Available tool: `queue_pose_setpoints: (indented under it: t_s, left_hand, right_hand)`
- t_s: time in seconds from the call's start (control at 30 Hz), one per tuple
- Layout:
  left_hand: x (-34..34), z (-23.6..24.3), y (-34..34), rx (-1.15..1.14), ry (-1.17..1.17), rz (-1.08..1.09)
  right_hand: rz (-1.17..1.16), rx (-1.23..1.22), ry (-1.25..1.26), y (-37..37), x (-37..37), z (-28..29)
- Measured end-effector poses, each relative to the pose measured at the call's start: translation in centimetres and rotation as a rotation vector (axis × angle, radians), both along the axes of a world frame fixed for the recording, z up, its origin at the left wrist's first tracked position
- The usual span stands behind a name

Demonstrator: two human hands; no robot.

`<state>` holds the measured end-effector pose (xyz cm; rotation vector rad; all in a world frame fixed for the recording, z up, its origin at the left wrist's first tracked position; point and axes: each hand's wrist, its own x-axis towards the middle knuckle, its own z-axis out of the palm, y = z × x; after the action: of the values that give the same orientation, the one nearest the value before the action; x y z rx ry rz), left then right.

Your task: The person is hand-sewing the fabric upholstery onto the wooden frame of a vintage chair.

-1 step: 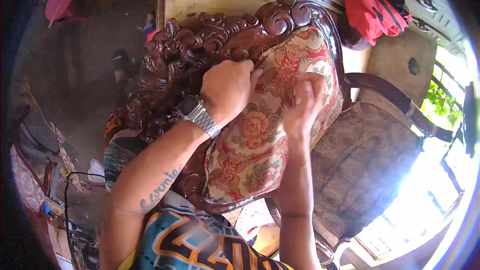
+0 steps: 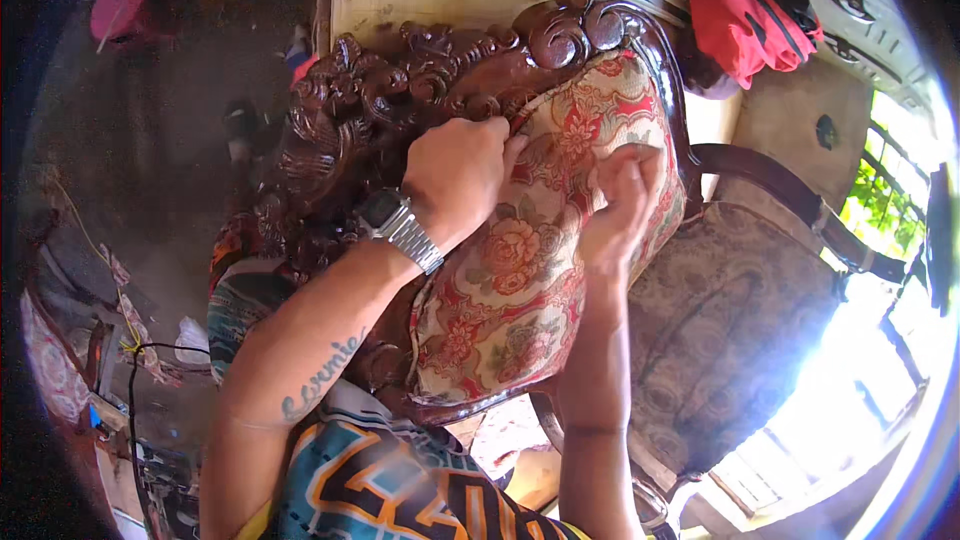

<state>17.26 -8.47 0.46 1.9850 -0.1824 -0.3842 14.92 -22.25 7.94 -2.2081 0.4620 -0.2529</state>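
Note:
A carved dark wood chair back (image 2: pixel 345 90) holds a padded floral panel (image 2: pixel 515 255) of red, cream and green fabric. My left hand (image 2: pixel 455 175), with a steel watch at the wrist, lies at the panel's upper left edge beside the carving, thumb and forefinger closed on the fabric's edge. My right hand (image 2: pixel 625 200) is over the right part of the panel, fingers curled in; whether they hold anything is too unclear to make out.
Another chair with a faded patterned seat (image 2: pixel 715 325) stands at the right. A pink-red bag (image 2: pixel 740 30) is at the upper right, a pink round object (image 2: pixel 120 0) at the upper left. Cables and scraps (image 2: pixel 150 360) lie at the lower left, near another upholstered piece (image 2: pixel 55 370).
My right hand has shifted slightly to the right over the fabric and its fingers have turned a little. My left hand is almost where it was.

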Motion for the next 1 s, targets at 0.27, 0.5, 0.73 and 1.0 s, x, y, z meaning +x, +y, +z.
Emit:
queue_pose_setpoints:
  t_s: [0.27, 0.5, 0.73, 1.0]
  left_hand:
    - [0.0, -0.3, 0.4, 0.027, -0.001, 0.003]
    - [-0.3, -0.5, 0.3, 0.02, -0.051, -0.012]
    - [-0.4, -0.8, 0.3, -0.002, -0.058, -0.017]
    - [-0.3, -0.6, 0.2, 0.054, -0.045, -0.029]
  right_hand:
    - [0.249, -0.031, 0.382, -0.5, 3.5, 3.7]
    - [0.361, -0.309, 0.573, 0.4, 6.2, 3.4]
    - [0.452, -0.629, 0.427, 1.5, 6.5, 1.8]
    - [0.454, -0.654, 0.53, 1.4, 7.1, 1.8]
